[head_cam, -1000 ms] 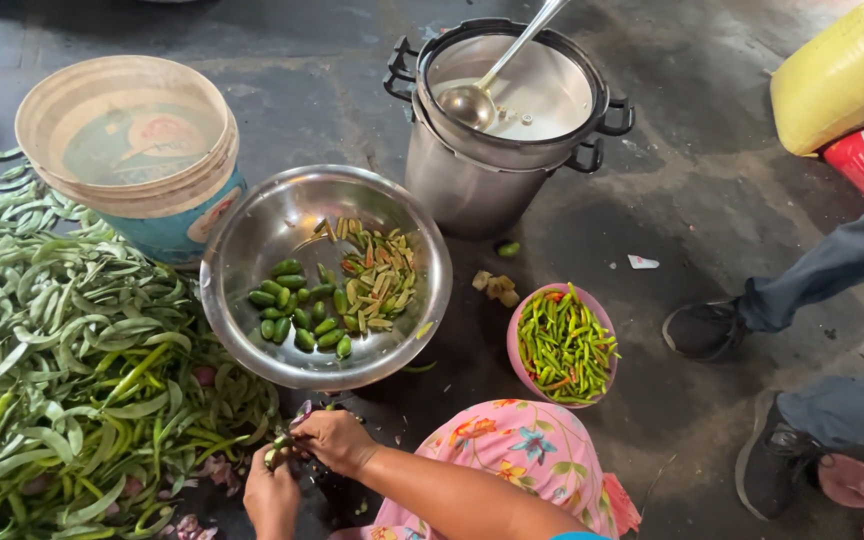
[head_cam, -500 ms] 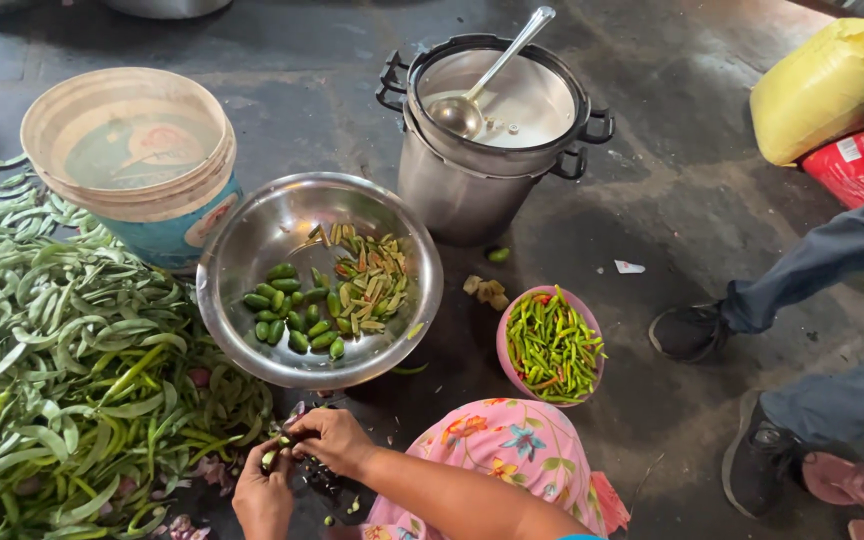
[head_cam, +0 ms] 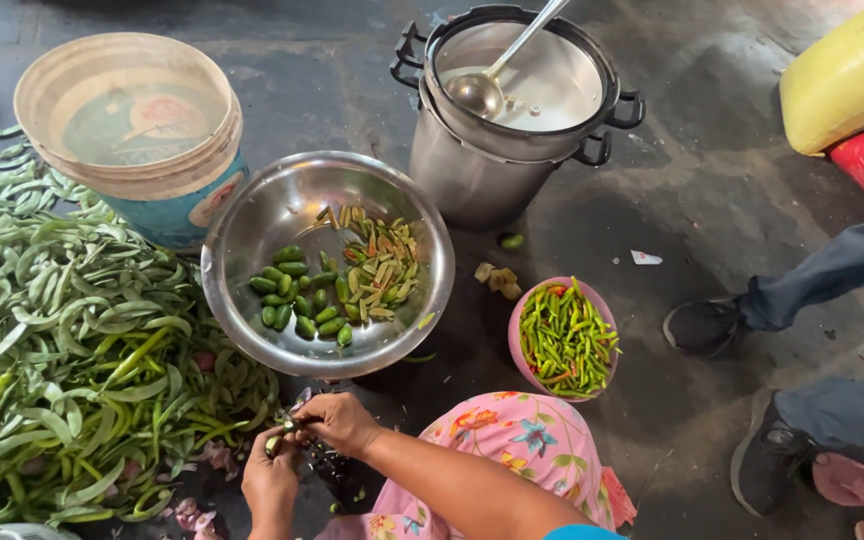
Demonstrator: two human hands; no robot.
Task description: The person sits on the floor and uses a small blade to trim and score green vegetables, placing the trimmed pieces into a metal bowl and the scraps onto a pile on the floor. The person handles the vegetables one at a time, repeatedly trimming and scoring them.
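Low in the view, my left hand (head_cam: 270, 480) pinches a small green gourd (head_cam: 274, 443) by its end. My right hand (head_cam: 337, 420) is closed against the same gourd, over a dark blade that is mostly hidden. Just above both hands sits a steel bowl (head_cam: 252, 235) with whole small green gourds (head_cam: 294, 300) on its left side and sliced pieces (head_cam: 380, 265) on its right. A large heap of flat green beans (head_cam: 62, 350) fills the floor to the left of my hands.
A pink bowl of green chillies (head_cam: 564, 340) stands right of the steel bowl. Behind are stacked lidded pots with a ladle (head_cam: 517, 95) and a pale bucket (head_cam: 132, 130). Another person's legs and dark shoes (head_cam: 702, 325) are at right, near a yellow sack (head_cam: 847, 75).
The view has shifted slightly. My hands stay together below the steel bowl, working on the small gourd.
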